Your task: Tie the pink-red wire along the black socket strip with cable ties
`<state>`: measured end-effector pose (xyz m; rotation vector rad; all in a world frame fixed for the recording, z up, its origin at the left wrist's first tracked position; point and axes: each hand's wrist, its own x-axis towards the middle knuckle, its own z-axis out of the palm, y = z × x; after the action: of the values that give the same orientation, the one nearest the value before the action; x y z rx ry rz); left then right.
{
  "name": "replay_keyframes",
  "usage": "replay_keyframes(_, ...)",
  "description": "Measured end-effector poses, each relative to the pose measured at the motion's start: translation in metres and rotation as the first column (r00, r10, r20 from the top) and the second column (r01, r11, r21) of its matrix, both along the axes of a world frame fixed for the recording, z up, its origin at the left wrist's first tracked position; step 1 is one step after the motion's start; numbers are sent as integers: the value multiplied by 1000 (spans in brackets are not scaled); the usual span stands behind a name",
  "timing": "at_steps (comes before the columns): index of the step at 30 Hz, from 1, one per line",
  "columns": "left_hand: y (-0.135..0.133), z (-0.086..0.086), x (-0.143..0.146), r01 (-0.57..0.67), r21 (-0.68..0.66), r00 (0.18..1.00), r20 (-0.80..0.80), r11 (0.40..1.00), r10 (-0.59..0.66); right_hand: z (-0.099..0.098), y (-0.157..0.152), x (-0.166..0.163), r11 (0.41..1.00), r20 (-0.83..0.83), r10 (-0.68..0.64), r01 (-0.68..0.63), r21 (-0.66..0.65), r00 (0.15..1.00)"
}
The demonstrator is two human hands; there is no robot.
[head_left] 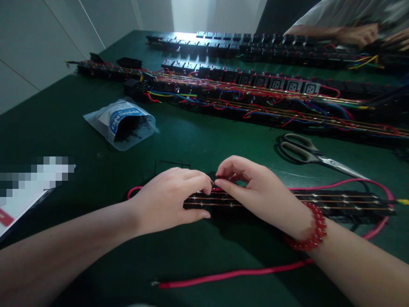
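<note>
Evidently I am in the fine part of the work: from the head view, I judge the step in hand to be fastening the pink-red cable [338,184] along the socket strip [347,202], which lies across the near part of the green desk [198,132]. My right hand [255,181] comes in over the strip, its grip nearly closed, thumb and forefinger pinching a small dark piece [214,181], likely the end of a tie. I cannot tell whether it is threaded.

My left hand [174,189] arches over the strip from the other side; its grip is spread, thumb well apart from the fingers, with copper-coloured rods [220,204] showing between. Its fingertips come just beside the right ones, so I cannot tell whether they touch the piece too.

As I judge it, the next move calls for a small, steady fingertip pull, the left hand keeping strip and cable together without dragging the rods sideways. Thin black ties [175,162] lie just beyond the left hand, near the open bag [132,143] of dark strands. Scissors [326,160] rest beyond the strip, within easy reach of my right hand, should an end need trimming.
</note>
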<state>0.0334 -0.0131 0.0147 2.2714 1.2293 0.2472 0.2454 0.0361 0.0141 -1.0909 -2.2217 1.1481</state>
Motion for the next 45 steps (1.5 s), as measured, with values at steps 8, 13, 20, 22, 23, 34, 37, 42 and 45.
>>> replay_keyframes(8,0,2,1,-1,-14,1000,-5,1000,1,0,1,-1,999,-21,9,-11,-52,1000)
replay_keyframes(13,0,-1,0,6,0,1000,12,1000,-6,0,2,-1,995,-11,13,-14,-101,1000)
replay_keyframes(20,0,-6,-2,10,32,999,32,999,-11,3,1,-2,993,-26,27,-30,-118,999)
replay_keyframes(22,0,-7,-3,13,31,999,33,999,-14,2,1,-2,993,-26,28,-31,-116,999)
replay_keyframes(23,0,-7,-3,15,31,999,33,999,-16,2,1,-1,993,-27,30,-33,-115,999)
replay_keyframes(34,-1,-4,-1,-2,5,1000,21,1000,2,2,2,0,993,-17,35,-37,-112,999)
replay_keyframes(37,0,-5,-1,-3,-2,1000,22,1000,3,2,2,-1,993,-1,43,-43,-108,999)
replay_keyframes(42,0,-4,-1,-6,-26,1000,22,1000,7,3,2,-1,993,11,43,-41,-109,999)
replay_keyframes(45,0,-4,-1,-10,-21,1000,17,1000,10,3,2,-1,994,14,39,-38,-103,999)
